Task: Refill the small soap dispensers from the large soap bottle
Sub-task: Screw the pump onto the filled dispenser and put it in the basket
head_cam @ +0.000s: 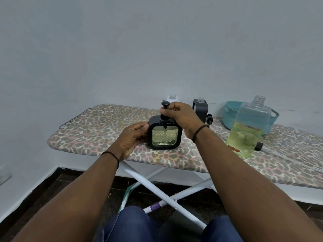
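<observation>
A black square soap dispenser (pixel 164 135) with yellow-green soap behind its patterned window stands on the ironing board (pixel 97 130). My left hand (pixel 132 137) grips its left side. My right hand (pixel 180 113) pinches the black pump (pixel 165 109) at the dispenser's neck. The large clear soap bottle (pixel 248 130), uncapped and about half full of yellow soap, stands to the right. A second black dispenser (pixel 201 109) with an open neck stands behind my right hand. A white dispenser (pixel 172 97) shows at the back, mostly hidden.
A teal plastic basket (pixel 229 117) sits at the back right, partly behind the large bottle. A black cap (pixel 258 146) lies by the bottle's base, and a loose pump head (pixel 209 118) lies near the second dispenser. White crossed board legs (pixel 157 187) stand before my knees.
</observation>
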